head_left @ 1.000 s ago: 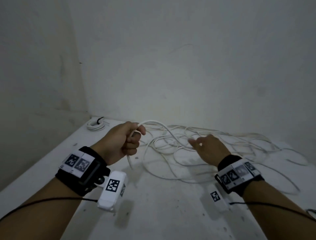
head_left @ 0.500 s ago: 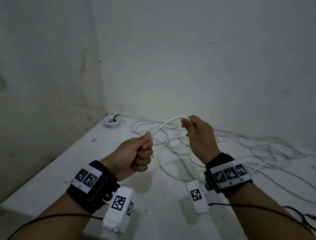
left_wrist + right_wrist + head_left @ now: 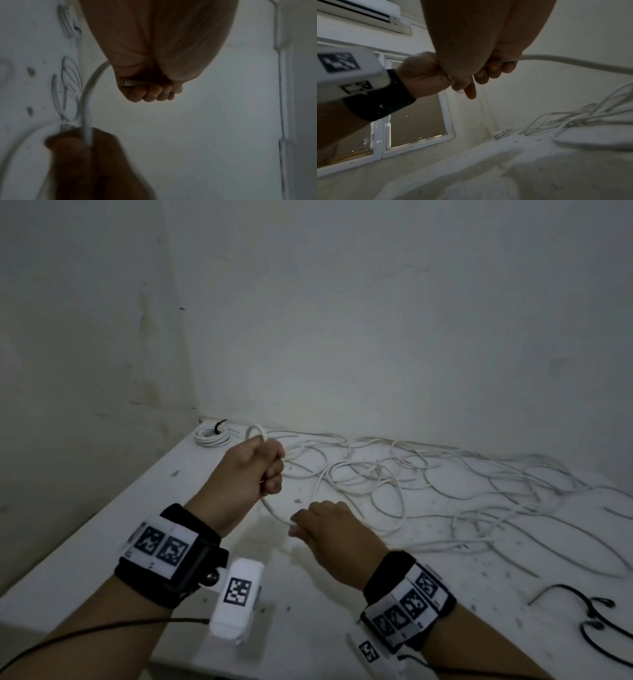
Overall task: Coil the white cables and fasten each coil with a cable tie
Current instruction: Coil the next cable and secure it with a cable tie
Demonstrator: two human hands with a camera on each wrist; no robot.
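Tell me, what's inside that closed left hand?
The left hand grips the white cable. A small loop pokes out above the fist and a strand curves down to the right hand. How many turns sit inside the fist is hidden by the fingers.

White cables (image 3: 445, 474), black tie (image 3: 219, 426), black-and-white checkered wristbands (image 3: 164, 549).

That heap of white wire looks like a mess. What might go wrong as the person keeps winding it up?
The loose white cable lies in crossing loops on the table, so pulling may tighten a knot. The left hand holds only a small loop, which might spring open if its grip slackens. The right hand pinches one strand that may drag neighbouring loops along.
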